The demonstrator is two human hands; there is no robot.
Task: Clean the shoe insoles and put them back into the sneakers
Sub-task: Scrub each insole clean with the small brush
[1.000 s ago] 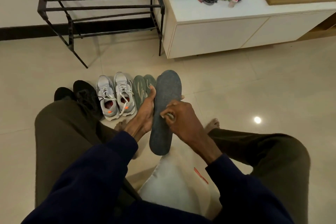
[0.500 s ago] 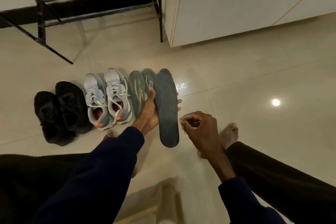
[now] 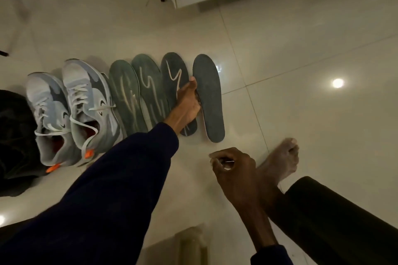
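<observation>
So there are 4 insoles lined up on the floor tiles (image 3: 280,54) right of the grey sneakers (image 3: 71,112). Left hand (image 3: 186,103) pinches the inner edge of the rightmost insole (image 3: 210,97), which lies on the floor. Right hand (image 3: 234,168) hovers loosely curled near a bare foot (image 3: 282,159), can't tell if it's holding anything.

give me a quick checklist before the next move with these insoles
1. Plain insole down on the floor: ok, at the right end of the row.
2. Left hand clear of it: not ok, fingers on its edge.
3. Four insoles laid out: ok, three show pale streaks.
4. Grey sneakers open for refitting: ok, mouths face up.
5. Right hand free: cannot tell, its grip is closed on something small.
</observation>
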